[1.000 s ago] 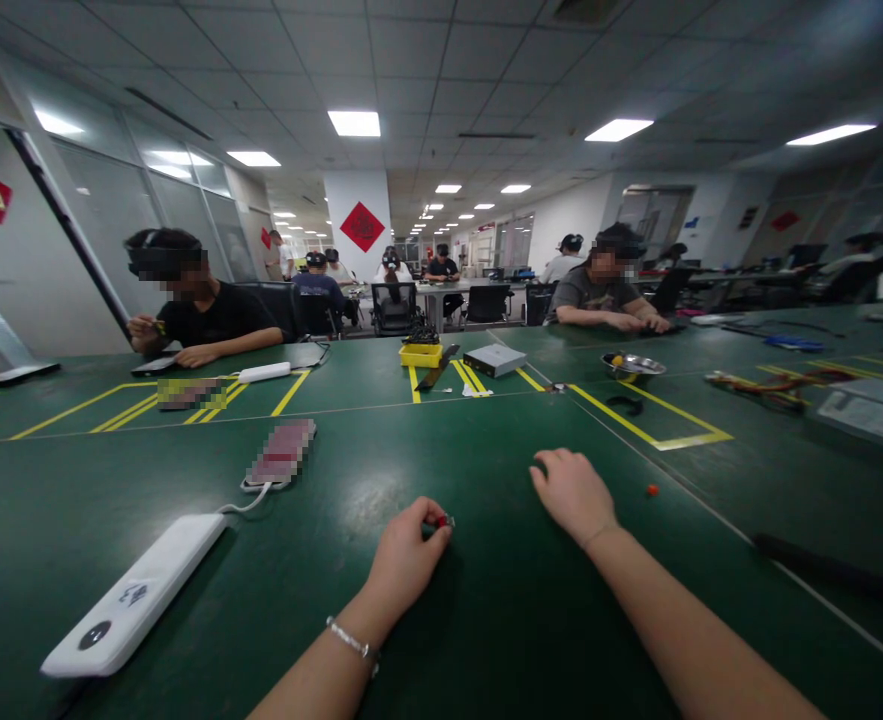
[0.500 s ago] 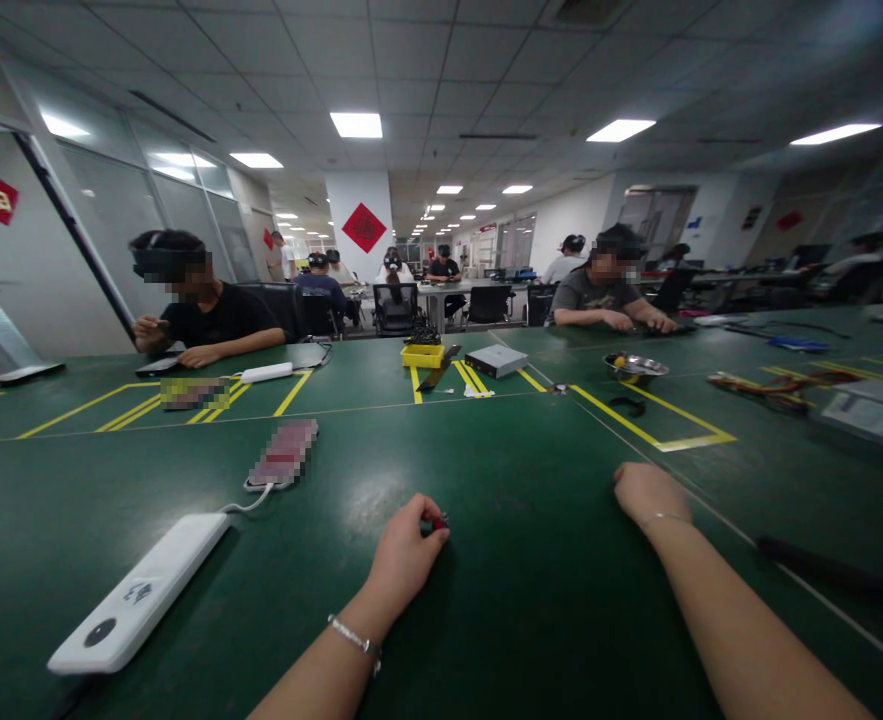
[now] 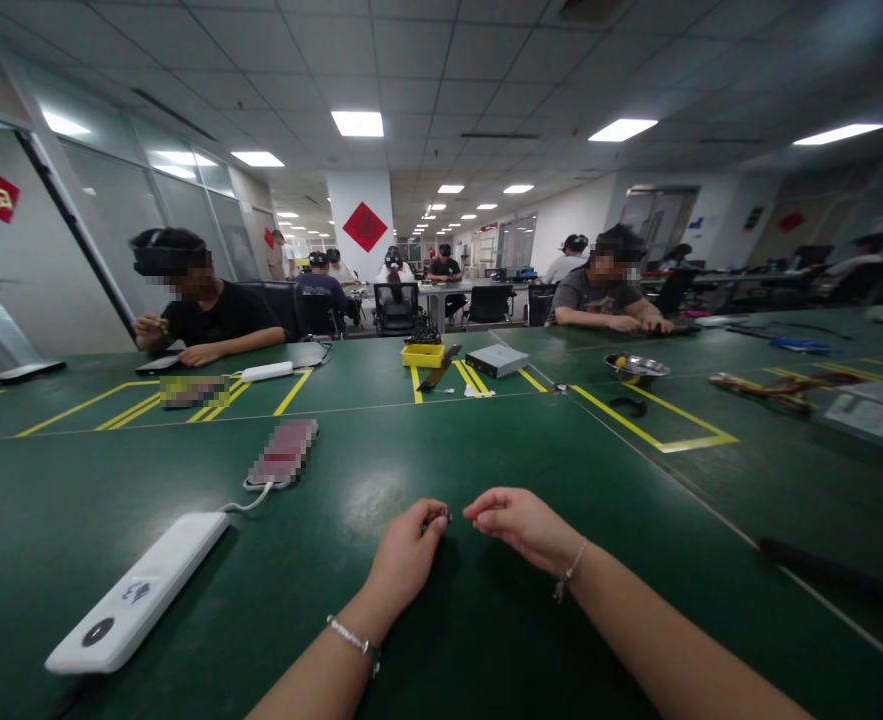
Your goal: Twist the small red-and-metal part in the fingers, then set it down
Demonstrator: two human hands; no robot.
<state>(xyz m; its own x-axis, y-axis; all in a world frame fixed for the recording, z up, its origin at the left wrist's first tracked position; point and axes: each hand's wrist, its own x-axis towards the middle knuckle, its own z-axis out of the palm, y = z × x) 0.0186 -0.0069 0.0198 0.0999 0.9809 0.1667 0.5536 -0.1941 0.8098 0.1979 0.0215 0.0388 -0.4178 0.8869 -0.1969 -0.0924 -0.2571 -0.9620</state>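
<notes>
Over the green table point(image 3: 321, 600), my left hand point(image 3: 405, 548) is closed, with thumb and fingers pinching a small dark, metallic-looking piece point(image 3: 445, 516). Its kind is too small to tell, and most of it is hidden by the fingers. Just to the right, my right hand point(image 3: 527, 528) is closed in a pinch, fingertips pointing at the left hand. A tiny orange bit point(image 3: 477, 521) shows at those fingertips; what it is I cannot make out. A narrow gap separates the two hands, which sit at about the same height.
To the left lies a white power bank point(image 3: 141, 595) cabled to a phone point(image 3: 283, 455). Farther off are a yellow bin point(image 3: 422, 356), a grey metal box point(image 3: 496, 360) and a steel bowl point(image 3: 647, 369). Two people sit across the table. A black strip lies at right.
My right hand has come from the right to the middle, beside the left hand, and now pinches something small. My left hand has barely moved; the red on its piece no longer shows clearly.
</notes>
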